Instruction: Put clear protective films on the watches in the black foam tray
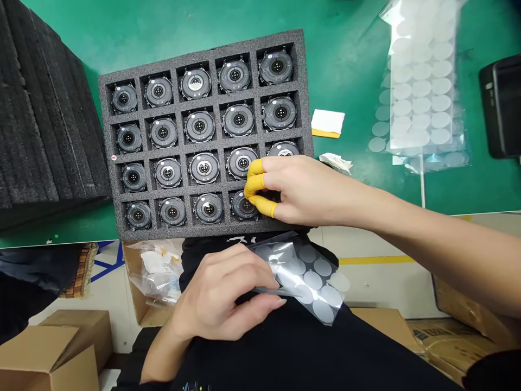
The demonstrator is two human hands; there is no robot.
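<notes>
A dark grey foam tray [203,145] holds rows of round watch cases, backs up, each in its own square pocket. My right hand [285,187], with yellow finger cots on its fingertips, reaches over the tray's near right part. Its fingers are pinched together at a watch case [243,207] in the nearest row; whatever is between them is hidden. Below the tray's near edge, my left hand [228,290] grips a clear sheet of round stickers [313,281], which sticks out to the right. One sticker overhangs the sheet's right edge.
Stacked dark foam trays [49,108] stand on the left of the green table [342,49]. More sheets of round stickers [421,103] lie at right, near a black device [502,106]. A white-and-yellow pad [328,123] lies beside the tray. Cardboard boxes [52,347] sit on the floor.
</notes>
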